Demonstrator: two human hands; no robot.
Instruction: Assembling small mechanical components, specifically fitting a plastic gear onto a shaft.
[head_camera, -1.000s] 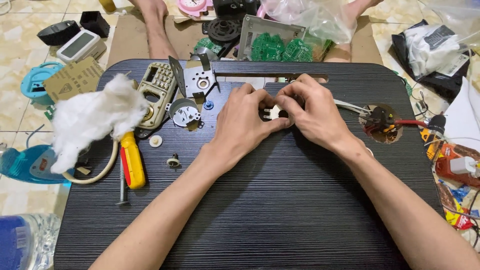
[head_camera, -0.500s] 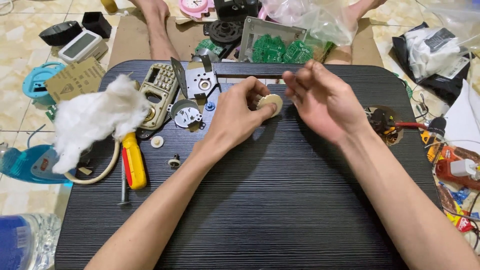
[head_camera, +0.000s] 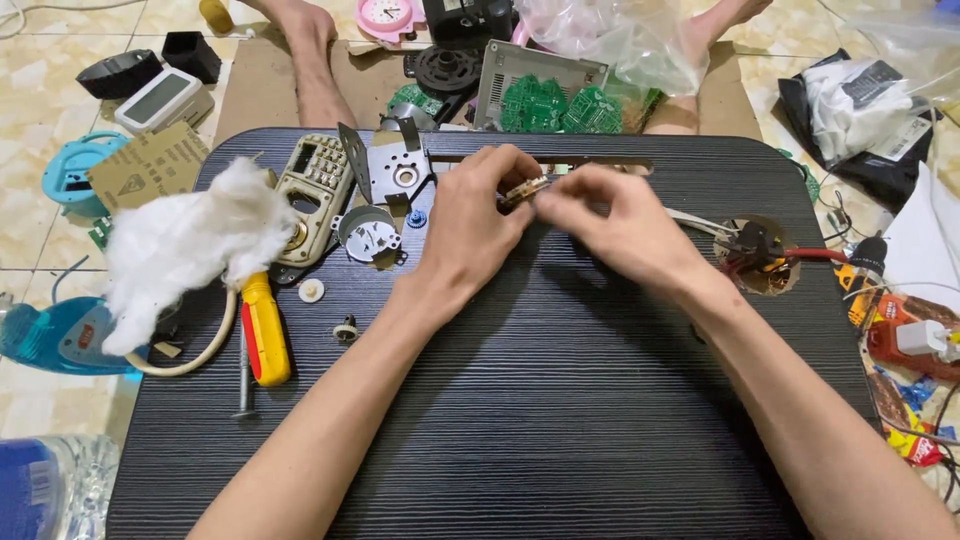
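My left hand (head_camera: 470, 225) and my right hand (head_camera: 610, 225) meet above the far middle of a dark striped lap table (head_camera: 520, 400). Between their fingertips they pinch a small round beige part (head_camera: 524, 191), held on edge; most of it is hidden by fingers. Just left of my left hand lie a small round metal motor (head_camera: 366, 235), a grey metal bracket plate (head_camera: 392, 168) and a tiny blue gear (head_camera: 416, 218).
On the table's left lie a wad of white cotton (head_camera: 185, 245), a yellow-and-red screwdriver (head_camera: 264, 328), a beige keypad panel (head_camera: 312, 195) and small loose parts (head_camera: 346, 328). A soldering tool (head_camera: 760, 250) rests at the right. Green circuit boards (head_camera: 555, 105) and bags lie beyond.
My hands had drawn apart with the round part in my left fingers; now they have come together again and both pinch it, turned on edge.
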